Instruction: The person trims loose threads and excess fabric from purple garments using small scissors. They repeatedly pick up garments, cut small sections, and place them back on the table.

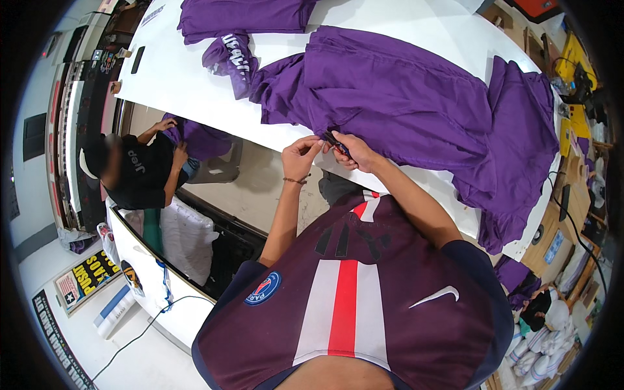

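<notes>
A long purple garment, folded and creased, lies across the white table before me. My right hand grips small dark-handled thread snips, their tips against the garment's near edge. Just left of them, my left hand has thumb and forefinger pinched together at that same edge. What exactly sits between those fingertips, hem or loose thread, is too small to make out. More purple cloth hangs over the table's right end.
Farther back lie a purple stack, a printed purple piece and a dark phone. To the left, a seated person handles purple cloth. A wrapped white bundle stands below. A black cable crosses the lower left.
</notes>
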`<state>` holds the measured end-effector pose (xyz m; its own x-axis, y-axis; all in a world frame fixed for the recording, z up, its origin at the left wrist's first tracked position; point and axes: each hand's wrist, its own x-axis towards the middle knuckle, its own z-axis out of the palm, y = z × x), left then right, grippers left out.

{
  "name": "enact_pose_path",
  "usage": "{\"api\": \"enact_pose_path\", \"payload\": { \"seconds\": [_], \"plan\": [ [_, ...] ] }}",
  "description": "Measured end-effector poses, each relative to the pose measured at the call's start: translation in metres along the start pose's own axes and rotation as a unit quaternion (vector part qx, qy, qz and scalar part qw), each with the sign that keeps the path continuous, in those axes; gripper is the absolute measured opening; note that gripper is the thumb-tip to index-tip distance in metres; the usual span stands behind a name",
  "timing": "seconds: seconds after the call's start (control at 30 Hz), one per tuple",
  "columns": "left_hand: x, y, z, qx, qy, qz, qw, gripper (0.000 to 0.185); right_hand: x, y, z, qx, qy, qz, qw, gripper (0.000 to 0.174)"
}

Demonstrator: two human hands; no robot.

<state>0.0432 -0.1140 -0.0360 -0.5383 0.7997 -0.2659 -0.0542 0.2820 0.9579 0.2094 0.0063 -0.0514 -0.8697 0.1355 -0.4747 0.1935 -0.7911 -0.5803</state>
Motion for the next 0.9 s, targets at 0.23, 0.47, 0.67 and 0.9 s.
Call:
{"api": "enact_pose_path", "payload": {
  "seconds": [0.23,0.47,0.67,0.9],
  "plan": [
    [0.001,0.002,-0.001,-0.047,-0.021,-0.009,0.999,0.015,0.010,0.001,0.002,0.017,-0.008,0.029,0.999,0.055],
    [0.003,-0.003,-0.007,0.035,-0.026,0.013,0.999,0.012,0.009,-0.006,0.007,0.040,-0.004,0.039,0.998,0.054],
    [0.006,0.003,-0.007,0.090,-0.017,0.004,0.996,0.013,0.011,-0.005,0.003,0.031,-0.012,0.048,0.998,0.054],
    [0.006,0.006,-0.010,0.130,-0.031,0.010,0.991,0.016,0.012,-0.012,0.008,0.044,0.015,0.033,0.998,0.052]
  ]
}}
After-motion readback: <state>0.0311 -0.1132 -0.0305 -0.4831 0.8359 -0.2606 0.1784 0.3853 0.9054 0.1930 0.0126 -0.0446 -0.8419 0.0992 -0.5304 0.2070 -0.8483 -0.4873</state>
